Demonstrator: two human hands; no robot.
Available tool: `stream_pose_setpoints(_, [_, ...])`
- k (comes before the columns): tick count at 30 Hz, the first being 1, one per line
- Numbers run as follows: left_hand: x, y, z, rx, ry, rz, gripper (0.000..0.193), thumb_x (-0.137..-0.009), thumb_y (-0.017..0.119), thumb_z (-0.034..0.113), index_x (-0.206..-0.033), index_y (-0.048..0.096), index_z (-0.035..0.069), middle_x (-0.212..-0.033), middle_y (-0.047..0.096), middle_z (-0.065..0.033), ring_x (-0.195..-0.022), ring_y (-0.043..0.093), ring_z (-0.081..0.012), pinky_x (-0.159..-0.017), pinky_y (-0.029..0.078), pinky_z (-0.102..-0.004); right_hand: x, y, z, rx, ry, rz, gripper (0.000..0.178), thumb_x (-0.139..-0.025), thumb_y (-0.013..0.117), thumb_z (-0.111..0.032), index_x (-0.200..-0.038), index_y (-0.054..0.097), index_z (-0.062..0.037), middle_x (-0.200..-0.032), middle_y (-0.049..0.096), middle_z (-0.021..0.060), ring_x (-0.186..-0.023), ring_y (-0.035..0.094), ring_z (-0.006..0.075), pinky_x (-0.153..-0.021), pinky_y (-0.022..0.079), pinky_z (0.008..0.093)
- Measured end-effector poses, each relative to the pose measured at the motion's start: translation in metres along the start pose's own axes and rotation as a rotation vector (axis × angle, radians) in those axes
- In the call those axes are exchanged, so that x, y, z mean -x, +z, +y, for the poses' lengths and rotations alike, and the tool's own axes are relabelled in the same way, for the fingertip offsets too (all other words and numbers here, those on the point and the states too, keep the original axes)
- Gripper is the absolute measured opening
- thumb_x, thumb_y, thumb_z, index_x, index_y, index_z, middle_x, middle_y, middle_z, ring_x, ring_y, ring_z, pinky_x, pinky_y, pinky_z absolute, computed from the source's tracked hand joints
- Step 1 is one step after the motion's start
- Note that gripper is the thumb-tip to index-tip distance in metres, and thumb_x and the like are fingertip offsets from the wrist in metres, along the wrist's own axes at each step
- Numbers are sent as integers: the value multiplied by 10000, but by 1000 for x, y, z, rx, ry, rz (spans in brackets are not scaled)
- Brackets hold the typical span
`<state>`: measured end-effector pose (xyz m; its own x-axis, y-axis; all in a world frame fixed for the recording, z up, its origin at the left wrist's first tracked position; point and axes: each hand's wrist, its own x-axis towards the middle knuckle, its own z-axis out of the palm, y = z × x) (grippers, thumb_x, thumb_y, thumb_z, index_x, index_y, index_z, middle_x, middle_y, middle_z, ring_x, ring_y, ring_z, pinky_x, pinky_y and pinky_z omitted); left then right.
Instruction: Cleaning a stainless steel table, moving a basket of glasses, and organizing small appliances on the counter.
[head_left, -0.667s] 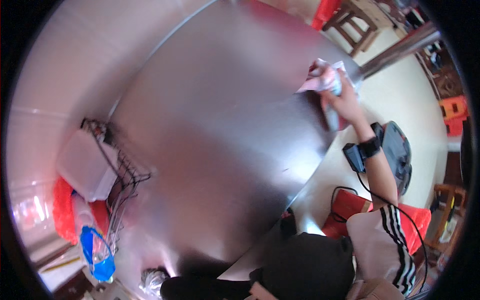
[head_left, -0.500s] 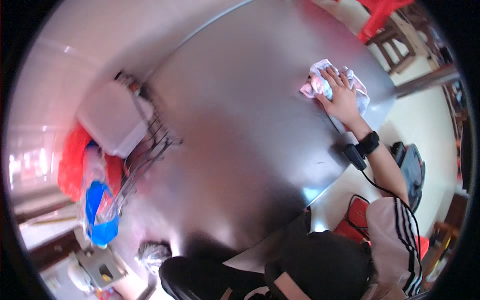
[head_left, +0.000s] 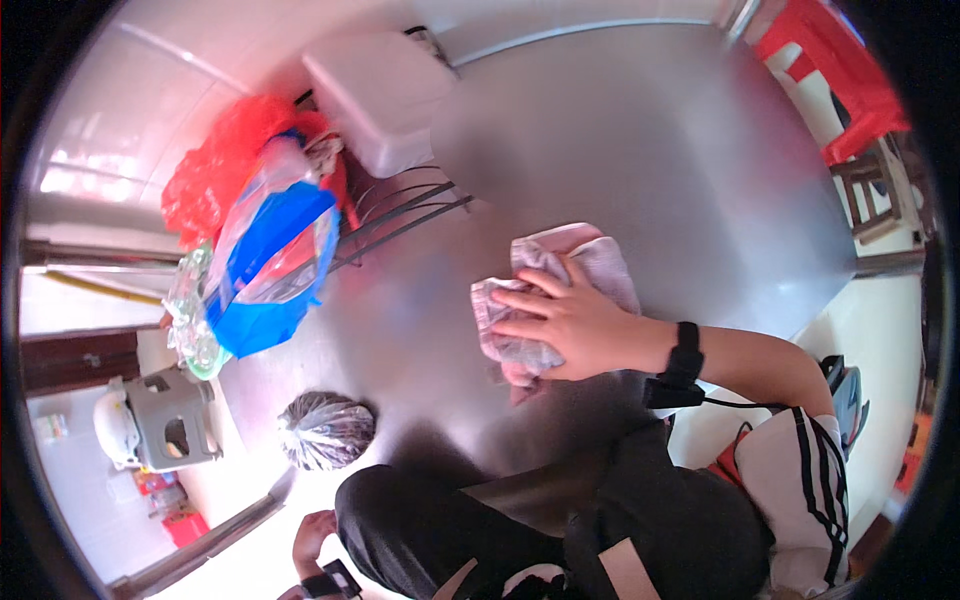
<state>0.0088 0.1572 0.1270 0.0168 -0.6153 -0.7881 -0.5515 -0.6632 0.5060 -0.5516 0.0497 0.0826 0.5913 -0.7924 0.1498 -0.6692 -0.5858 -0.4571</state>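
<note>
Pink cloth point(head_left: 605, 268) lies rumpled on the metal table point(head_left: 640, 130). Right hand point(head_left: 580, 328) flat over it, fingers spread, not clenched. From the cloth: dark bundle point(head_left: 325, 430) at eight o'clock, blue bag point(head_left: 258, 325) just past nine. Left hand point(head_left: 317, 532) low, between seven and eight; grasp can't be told. I'd judge it mid-wipe; another stroke calls for level palm pressure.

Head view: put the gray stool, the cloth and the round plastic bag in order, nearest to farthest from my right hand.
1. Cloth: directly under your right hand, on the table.
2. Round plastic bag: to the hand's left, near the table edge.
3. Gray stool: farther left, beyond the table.
</note>
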Motion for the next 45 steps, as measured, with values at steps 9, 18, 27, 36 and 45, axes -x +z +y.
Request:
stream_pose_setpoints(9, [-27, -9, 146, 270, 549, 443, 243, -913, 467, 177, -1049, 543, -9, -906, 595, -77, -820, 560, -128, -735, 437, -261, -39, -64, 23, -706, 478, 251, 229, -832, 599, -183, -1007, 577, -37, -978, 599, 43, -935, 554, 119, -850, 421, 261])
stream_pose_setpoints(18, [-141, -28, 179, 821, 479, 257, 618, -843, 570, 399, -1309, 328, 74, -1286, 386, -122, -1136, 419, -275, -863, 392, -414, -103, -81, 93, -965, 949, 200, 884, -716, 641, -568, -1338, 305, -37, -1235, 487, 120, -1175, 410, 283, -949, 319, 469])
stream_pose_setpoints(27, [-165, -16, 249, 905, 514, -105, 510, -866, 517, 410, -1244, 401, 88, -1245, 447, -136, -1091, 480, -322, -873, 397, -537, -133, -54, 97, -1301, 962, 334, 135, -772, 498, -101, -878, 466, -179, -849, 437, 1, -781, 486, 202, -706, 376, 505])
stream_pose_setpoints(36, [-195, -27, 241, 993, 712, -142, 362, -924, 447, 224, -1217, 448, 12, -1126, 564, -155, -972, 581, -252, -841, 498, -384, -116, -38, 104, -1208, 773, 399, 251, -729, 441, 39, -925, 501, -106, -778, 423, 0, -702, 446, 149, -606, 376, 382])
stream_pose_setpoints(45, [-101, 51, 294, 957, 535, 106, 376, -921, 451, 198, -1243, 428, 6, -1156, 547, -148, -996, 568, -242, -855, 486, -378, -51, -67, 86, -1474, 703, 694, 354, -693, 451, 76, -1012, 503, -69, -763, 457, -16, -654, 462, 110, -523, 366, 248])
